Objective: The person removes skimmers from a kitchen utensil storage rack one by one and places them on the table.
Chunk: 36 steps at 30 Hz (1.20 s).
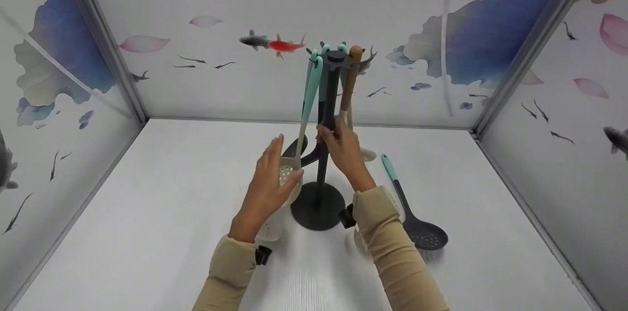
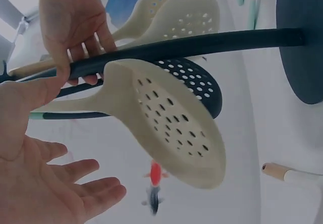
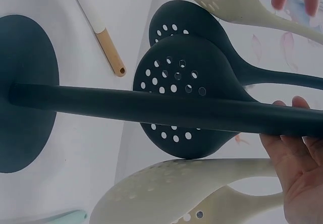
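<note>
A black utensil stand (image 1: 319, 215) with a round base stands upright on the white table. My right hand (image 1: 346, 146) grips its pole (image 3: 101, 103) partway up, thumb on one side and fingers round the other. Cream skimmers (image 2: 166, 123) and black skimmers (image 3: 176, 67) hang about the pole; mint handles (image 1: 310, 90) and a wooden handle (image 1: 350, 78) show near the top. My left hand (image 1: 267, 181) is held with extended fingers beside a cream skimmer at the stand's left, holding nothing. Whether its thumb touches the skimmer, I cannot tell.
At the right of the table lies a black skimmer (image 1: 426, 235) with a mint handle. A pale perforated utensil (image 1: 270, 231) lies partly hidden below my left hand. Another lies under my right forearm. Patterned walls (image 1: 294, 7) enclose the back and sides.
</note>
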Motion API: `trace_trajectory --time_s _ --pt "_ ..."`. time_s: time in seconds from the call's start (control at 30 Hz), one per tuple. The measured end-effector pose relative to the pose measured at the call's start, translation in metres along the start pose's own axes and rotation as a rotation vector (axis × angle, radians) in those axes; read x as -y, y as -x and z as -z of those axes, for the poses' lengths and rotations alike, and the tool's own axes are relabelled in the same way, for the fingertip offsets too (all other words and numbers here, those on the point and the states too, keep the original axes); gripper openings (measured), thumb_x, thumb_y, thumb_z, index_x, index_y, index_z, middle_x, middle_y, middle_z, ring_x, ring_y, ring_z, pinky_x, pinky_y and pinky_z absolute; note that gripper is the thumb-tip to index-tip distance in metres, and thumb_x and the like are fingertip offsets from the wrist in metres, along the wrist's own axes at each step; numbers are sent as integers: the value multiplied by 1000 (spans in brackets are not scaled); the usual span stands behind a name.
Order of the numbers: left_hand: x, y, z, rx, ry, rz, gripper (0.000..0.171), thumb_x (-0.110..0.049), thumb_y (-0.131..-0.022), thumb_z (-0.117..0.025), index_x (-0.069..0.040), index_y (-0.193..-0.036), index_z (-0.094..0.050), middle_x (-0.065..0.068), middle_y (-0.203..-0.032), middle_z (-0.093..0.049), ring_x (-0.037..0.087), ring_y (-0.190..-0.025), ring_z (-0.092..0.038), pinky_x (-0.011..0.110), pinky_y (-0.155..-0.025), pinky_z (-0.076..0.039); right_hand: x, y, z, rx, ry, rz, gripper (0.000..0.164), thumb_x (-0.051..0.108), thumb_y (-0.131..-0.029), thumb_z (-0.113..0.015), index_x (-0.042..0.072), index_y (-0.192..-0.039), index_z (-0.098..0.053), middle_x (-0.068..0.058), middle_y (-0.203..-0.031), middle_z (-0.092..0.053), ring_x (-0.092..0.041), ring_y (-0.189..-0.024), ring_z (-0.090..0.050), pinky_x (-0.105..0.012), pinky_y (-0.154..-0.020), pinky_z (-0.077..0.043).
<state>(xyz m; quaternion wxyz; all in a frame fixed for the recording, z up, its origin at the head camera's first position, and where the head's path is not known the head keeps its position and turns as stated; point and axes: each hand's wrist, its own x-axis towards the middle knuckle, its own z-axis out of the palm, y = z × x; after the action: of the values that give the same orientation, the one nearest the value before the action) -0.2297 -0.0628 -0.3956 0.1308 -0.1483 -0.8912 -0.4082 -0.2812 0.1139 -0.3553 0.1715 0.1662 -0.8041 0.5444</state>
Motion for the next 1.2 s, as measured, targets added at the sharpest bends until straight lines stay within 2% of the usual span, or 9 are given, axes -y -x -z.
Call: trace_trajectory --time_s 0.1,0.2,0.27,0.4,0.53,0.63,0.73,0.93,1.2 --pt "3 -4 -9 -11 -12 -15 72 -42 -90 -58 -15 -147 -24 13 -153 -22 33 -139 -24 56 -103 -33 14 5 2 13 6 9 17 10 -97 -48 -4 -106 -51 -24 -88 -60 -36 -80 -58 -24 -67 -44" --pt "7 -6 -17 -39 -36 -51 59 -37 -89 -60 -11 -138 -39 15 -147 -34 34 -137 -28 52 -100 -39 22 9 5 10 -3 30 16 9 -97 -48 -5 -104 -51 -25 -87 -59 -37 -79 -57 -24 -66 -44" --pt "10 -6 -22 -61 -62 -73 52 -35 -89 -61 -10 -131 -45 16 -139 -42 33 -132 -37 50 -95 -44 24 9 5 11 -11 35 15 8 -97 -48 -5 -104 -50 -26 -87 -59 -38 -79 -57 -24 -65 -44" --pt "10 -4 -30 -78 -77 -96 50 -38 -89 -60 -9 -127 -48 12 -126 -51 29 -120 -47 46 -91 -46 25 9 7 15 -20 26 15 9 -97 -48 -5 -103 -50 -27 -88 -59 -41 -79 -57 -22 -64 -43" --pt "7 0 -35 -42 -55 -99 53 -43 -89 -58 -7 -127 -48 11 -121 -52 27 -111 -49 45 -89 -47 25 8 6 16 -33 34 16 8 -97 -47 -6 -102 -49 -30 -88 -59 -44 -80 -57 -28 -65 -45" --pt "5 5 -36 -10 -42 -74 55 -46 -89 -58 -8 -126 -47 9 -119 -50 25 -110 -47 43 -89 -47 24 8 6 15 -19 50 16 8 -97 -48 -7 -103 -50 -30 -87 -59 -34 -75 -58 -31 -65 -46" --pt "5 7 -36 -19 -23 -61 54 -47 -87 -59 -9 -123 -48 8 -116 -50 23 -108 -46 42 -88 -47 24 8 6 12 -1 66 16 7 -96 -48 -7 -103 -51 -30 -87 -60 -27 -74 -58 -31 -66 -46" --pt "1 11 -37 -100 24 -62 45 -40 -83 -64 -10 -114 -53 8 -107 -52 23 -103 -47 42 -85 -47 24 9 6 12 -1 61 16 7 -97 -47 -7 -104 -51 -30 -88 -59 -44 -79 -57 -26 -64 -43" --pt "-12 17 -33 -153 112 28 33 -31 -82 -65 -9 -107 -59 8 -107 -57 24 -103 -49 44 -86 -46 24 11 4 12 -5 41 16 9 -97 -47 -5 -105 -51 -28 -89 -59 -43 -82 -57 -30 -68 -46"
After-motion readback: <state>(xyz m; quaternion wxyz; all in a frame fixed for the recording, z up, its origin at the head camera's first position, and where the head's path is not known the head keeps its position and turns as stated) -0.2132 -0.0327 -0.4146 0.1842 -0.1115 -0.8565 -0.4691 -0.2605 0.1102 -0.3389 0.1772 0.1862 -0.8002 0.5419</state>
